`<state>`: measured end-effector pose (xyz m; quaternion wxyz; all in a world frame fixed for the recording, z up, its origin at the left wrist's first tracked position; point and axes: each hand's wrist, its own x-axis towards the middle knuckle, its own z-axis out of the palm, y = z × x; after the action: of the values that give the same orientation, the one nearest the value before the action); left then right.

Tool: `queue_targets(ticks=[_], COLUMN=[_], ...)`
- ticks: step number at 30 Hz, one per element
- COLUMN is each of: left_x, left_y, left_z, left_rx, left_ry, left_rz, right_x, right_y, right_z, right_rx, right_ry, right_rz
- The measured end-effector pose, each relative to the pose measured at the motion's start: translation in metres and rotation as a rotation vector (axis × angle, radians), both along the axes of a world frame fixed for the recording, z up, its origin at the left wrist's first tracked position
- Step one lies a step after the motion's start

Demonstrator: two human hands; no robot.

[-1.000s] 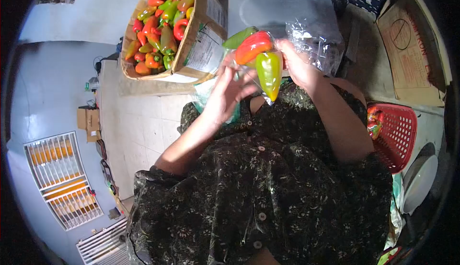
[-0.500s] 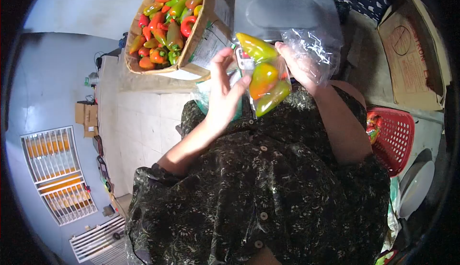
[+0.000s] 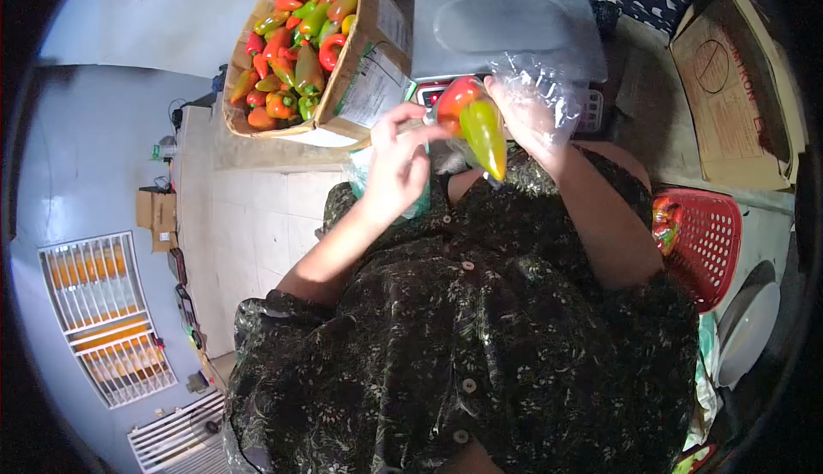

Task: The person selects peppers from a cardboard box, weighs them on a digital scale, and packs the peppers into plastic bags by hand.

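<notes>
Person's R hand [image 3: 530, 124] has fingers closed on a clear plastic bag [image 3: 538, 78], w/ a red pepper [image 3: 457, 102] and a yellow-green pepper [image 3: 485, 135] showing inside, held up just in front of a digital scale [image 3: 506, 30]. L hand [image 3: 397, 164] has fingers part-spread and bent beside the bag; can't tell if they touch it. Cardboard box [image 3: 375, 80] of mixed peppers [image 3: 296, 58] sits L of scale; red plastic basket [image 3: 716, 247] far R.
</notes>
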<state>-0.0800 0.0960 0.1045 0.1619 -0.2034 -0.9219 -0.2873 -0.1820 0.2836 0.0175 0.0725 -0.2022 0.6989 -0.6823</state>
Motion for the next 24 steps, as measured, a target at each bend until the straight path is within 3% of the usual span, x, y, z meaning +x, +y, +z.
queue_targets(ticks=[1, 2, 5, 7, 8, 9, 11, 13, 14, 15, 17, 18, 21, 22, 24], left_x=[0.003, 0.006, 0.005, 0.001, 0.002, 0.001, 0.001, -0.002, 0.002, 0.002, 0.009, 0.010, 0.014, 0.011, 0.000], left_y=[0.000, 0.012, 0.014, 0.021, 0.024, 0.026, 0.014, 0.016, 0.018, 0.014, 0.022, 0.027, 0.028, 0.023, 0.030], left_z=[-0.006, -0.016, -0.009, -0.004, -0.002, -0.001, -0.010, 0.005, 0.010, 0.008, 0.008, 0.003, 0.001, 0.006, 0.016], left_rx=[0.168, 0.738, 0.959, 1.106, 1.180, 1.252, 0.768, 0.413, 0.340, 0.220, 0.120, 0.120, 0.226, 0.194, 0.384], left_ry=[-0.020, -0.249, -0.378, -0.484, -0.541, -0.592, -0.319, -0.025, -0.082, -0.043, -0.175, -0.217, -0.107, -0.052, -0.135], left_rz=[0.086, 0.256, 0.202, 0.143, 0.118, 0.088, 0.017, -0.102, -0.056, -0.193, -0.418, -0.467, -0.277, -0.188, 0.021], right_x=[0.006, 0.011, 0.019, 0.013, 0.010, 0.009, 0.006, -0.004, -0.006, -0.008, -0.005, -0.008, -0.014, -0.012, -0.007], right_y=[0.002, 0.004, 0.000, -0.008, -0.014, -0.017, -0.022, -0.014, -0.009, -0.004, 0.000, -0.012, 0.001, 0.007, 0.009], right_z=[0.025, 0.050, 0.059, 0.020, -0.001, -0.001, 0.000, -0.003, -0.005, -0.001, 0.025, 0.019, 0.015, 0.026, 0.024], right_rx=[0.024, 0.045, 0.014, 0.090, -0.522, -0.710, -1.097, -0.683, -0.412, -0.160, -0.144, -0.640, -0.309, -0.273, -0.019], right_ry=[-0.155, -0.310, -0.375, -0.165, -0.229, -0.288, -0.375, -0.384, -0.321, -0.262, -0.261, -0.316, 0.077, -0.052, 0.103], right_rz=[-0.024, -0.054, -0.068, 0.016, 0.177, 0.155, 0.121, 0.058, 0.023, 0.002, 0.081, 0.187, 0.307, 0.383, 0.411])
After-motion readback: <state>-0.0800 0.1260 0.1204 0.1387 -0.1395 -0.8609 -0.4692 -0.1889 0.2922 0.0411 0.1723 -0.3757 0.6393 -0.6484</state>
